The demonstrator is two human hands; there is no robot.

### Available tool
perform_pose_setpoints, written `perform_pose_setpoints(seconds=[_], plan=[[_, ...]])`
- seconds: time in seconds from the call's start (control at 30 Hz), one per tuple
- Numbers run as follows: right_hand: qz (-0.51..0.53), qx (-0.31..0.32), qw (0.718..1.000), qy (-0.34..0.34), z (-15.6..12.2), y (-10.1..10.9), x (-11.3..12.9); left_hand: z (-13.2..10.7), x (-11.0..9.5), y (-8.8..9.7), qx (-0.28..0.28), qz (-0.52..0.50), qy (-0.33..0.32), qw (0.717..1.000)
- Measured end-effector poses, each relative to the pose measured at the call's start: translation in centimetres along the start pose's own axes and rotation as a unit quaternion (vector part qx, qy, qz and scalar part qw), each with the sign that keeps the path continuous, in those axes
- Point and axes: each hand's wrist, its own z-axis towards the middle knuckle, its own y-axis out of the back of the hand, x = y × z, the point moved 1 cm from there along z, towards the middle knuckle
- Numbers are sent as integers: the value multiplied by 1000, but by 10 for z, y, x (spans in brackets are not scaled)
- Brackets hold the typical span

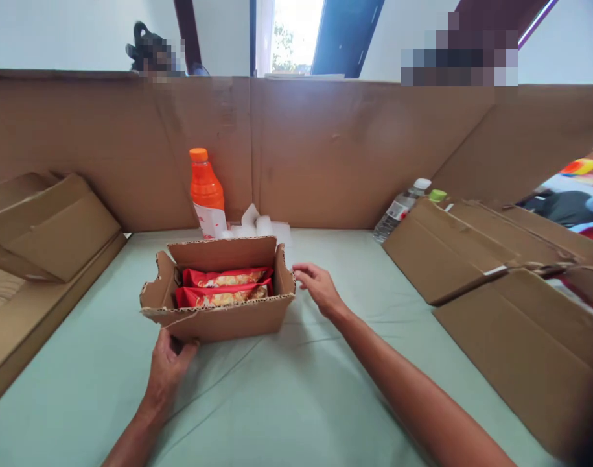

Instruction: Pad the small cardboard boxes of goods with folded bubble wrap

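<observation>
A small open cardboard box (228,318) sits on the pale green cloth in front of me. Inside it lie two red snack packets (223,287), one stacked behind the other. My left hand (167,364) rests at the box's near left bottom corner, thumb and fingers touching the cardboard. My right hand (318,285) hovers beside the box's right flap with its fingers loosely spread and nothing in it.
An orange drink bottle (207,191) and white foam pieces (257,226) stand behind the box. A clear water bottle (400,209) leans at the right. Flattened cardboard (471,253) lies on the right, folded cardboard (48,224) on the left, a cardboard wall (325,149) behind.
</observation>
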Motion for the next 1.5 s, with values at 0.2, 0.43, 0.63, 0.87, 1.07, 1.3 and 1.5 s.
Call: perform_pose_setpoints(seconds=[0.2, 0.43, 0.63, 0.87, 1.07, 1.3, 1.5], plan=[[-129, -65, 989, -32, 129, -36, 7, 6, 24, 1, 13, 9, 7, 1000], [-175, -119, 977, 25, 151, -28, 37, 7, 31, 2, 6, 21, 12, 1000], [-197, -99, 963, 153, 54, 63, 57, 6, -4, -1, 25, -22, 24, 999], [-292, 140, 937, 131, -99, 101, 11, -1, -21, 5, 26, -37, 14, 999], [-298, 72, 948, 83, -111, 90, 4, -22, -22, 5, -32, -101, 49, 993], [-303, 120, 934, 145, -112, 40, -6, -86, -8, 24, -50, -24, 21, 998], [-326, 173, 894, 254, -171, 40, -3, -101, -18, 37, -55, 84, -8, 995]])
